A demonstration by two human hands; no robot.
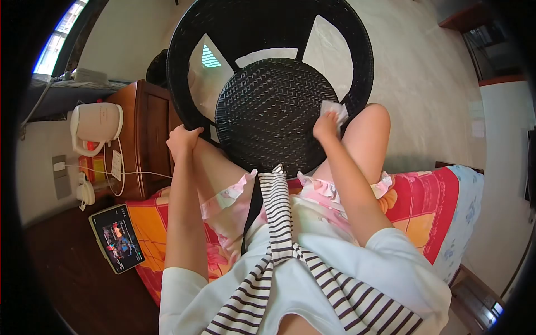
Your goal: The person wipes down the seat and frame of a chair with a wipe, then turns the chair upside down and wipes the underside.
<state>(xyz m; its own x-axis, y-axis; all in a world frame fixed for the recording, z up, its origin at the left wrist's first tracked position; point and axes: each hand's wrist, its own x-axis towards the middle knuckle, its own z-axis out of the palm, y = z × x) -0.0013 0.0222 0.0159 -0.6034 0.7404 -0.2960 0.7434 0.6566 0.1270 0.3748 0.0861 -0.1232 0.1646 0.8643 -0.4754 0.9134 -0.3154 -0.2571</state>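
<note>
A black woven wicker chair stands between my knees, its round seat toward me and a wide ring around it. My left hand is closed on the ring's lower left edge, thumb pointing inward. My right hand holds a crumpled white tissue against the right edge of the seat. The tissue partly covers the fingers there. Light shows through the gaps between the seat and the ring.
I sit on a bed with a red and orange patterned cover. At left are a wooden cabinet, a white electric kettle, a cable and a lit tablet. Pale floor lies beyond the chair.
</note>
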